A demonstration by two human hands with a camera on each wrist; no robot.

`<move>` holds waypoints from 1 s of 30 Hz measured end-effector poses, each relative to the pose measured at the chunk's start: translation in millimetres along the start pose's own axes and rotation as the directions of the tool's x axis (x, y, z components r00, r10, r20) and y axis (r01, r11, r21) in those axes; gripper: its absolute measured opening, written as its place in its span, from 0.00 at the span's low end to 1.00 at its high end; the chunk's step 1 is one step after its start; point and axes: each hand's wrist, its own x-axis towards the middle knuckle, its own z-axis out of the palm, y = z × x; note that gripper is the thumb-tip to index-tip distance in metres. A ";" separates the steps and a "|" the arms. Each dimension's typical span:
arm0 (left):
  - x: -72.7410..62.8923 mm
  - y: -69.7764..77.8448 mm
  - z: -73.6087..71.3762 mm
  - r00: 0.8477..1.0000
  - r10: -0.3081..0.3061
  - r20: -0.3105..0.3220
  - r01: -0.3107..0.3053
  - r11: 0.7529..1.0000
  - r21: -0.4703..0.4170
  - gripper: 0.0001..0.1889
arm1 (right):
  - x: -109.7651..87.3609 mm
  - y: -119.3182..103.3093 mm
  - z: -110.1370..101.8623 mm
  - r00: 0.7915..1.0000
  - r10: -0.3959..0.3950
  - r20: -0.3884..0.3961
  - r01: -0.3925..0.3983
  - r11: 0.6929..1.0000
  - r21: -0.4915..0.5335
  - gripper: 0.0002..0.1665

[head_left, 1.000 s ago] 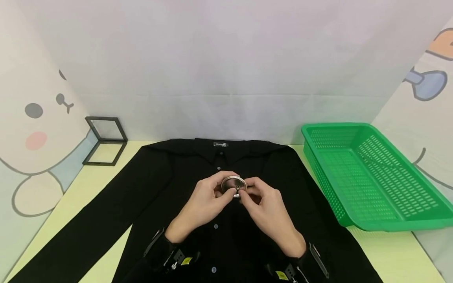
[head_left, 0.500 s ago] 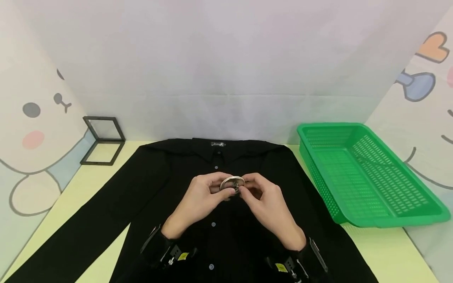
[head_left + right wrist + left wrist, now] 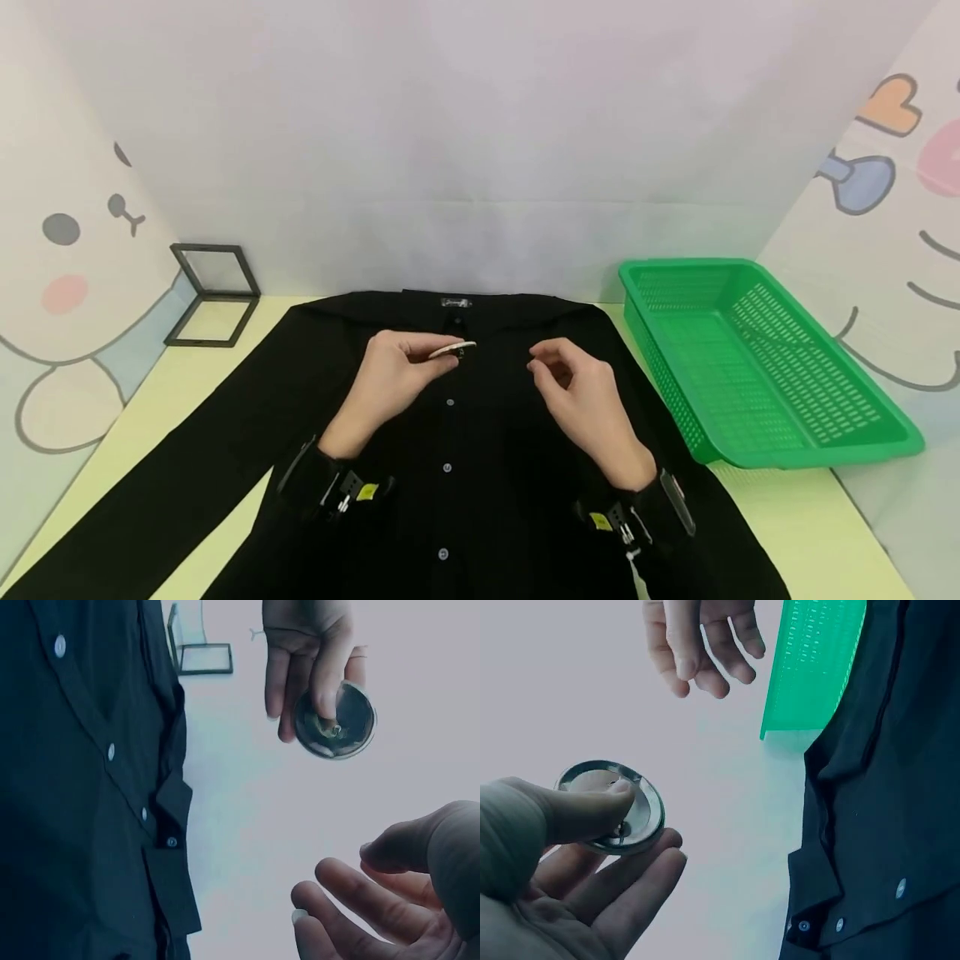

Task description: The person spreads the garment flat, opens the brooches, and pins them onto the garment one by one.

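Observation:
My left hand (image 3: pixel 386 375) pinches a round pin-back badge (image 3: pixel 651 814) at its edge, thumb on the back and fingers beneath. In the head view the badge is nearly edge-on; its metal back and pin show in both wrist views, while the front face is hidden. To the right, apart from the badge, my right hand (image 3: pixel 581 400) holds nothing, its fingers loosely bent. Both hands are above a black button-up shirt (image 3: pixel 517 500) spread on the table, collar toward the back wall.
A green plastic basket (image 3: pixel 667 379) stands at the right, beside the shirt. At the back left is a black hinged display frame (image 3: pixel 228 296) with clear panes, standing opened. White cloth walls (image 3: pixel 480 167) enclose the pale yellow table (image 3: pixel 817 533).
The right hand has let go of the badge and moved right. The left hand has carried the badge up and left and tilted it edge-on. The head view has shifted slightly.

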 end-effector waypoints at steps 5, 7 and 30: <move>16.4 -9.5 3.0 1.000 -0.019 -0.020 0.020 0.998 0.053 0.09 | 21.9 10.7 5.8 1.000 -0.005 0.008 0.005 0.999 -0.033 0.08; 22.0 -15.8 6.1 1.000 -0.023 -0.007 0.023 0.995 0.095 0.08 | 30.1 13.5 9.7 0.999 0.014 0.038 -0.012 0.999 -0.036 0.08; 52.0 -64.7 54.8 0.961 -0.228 0.155 0.204 0.966 0.159 0.09 | 64.6 63.2 81.9 0.897 0.360 0.257 -0.314 0.928 -0.202 0.16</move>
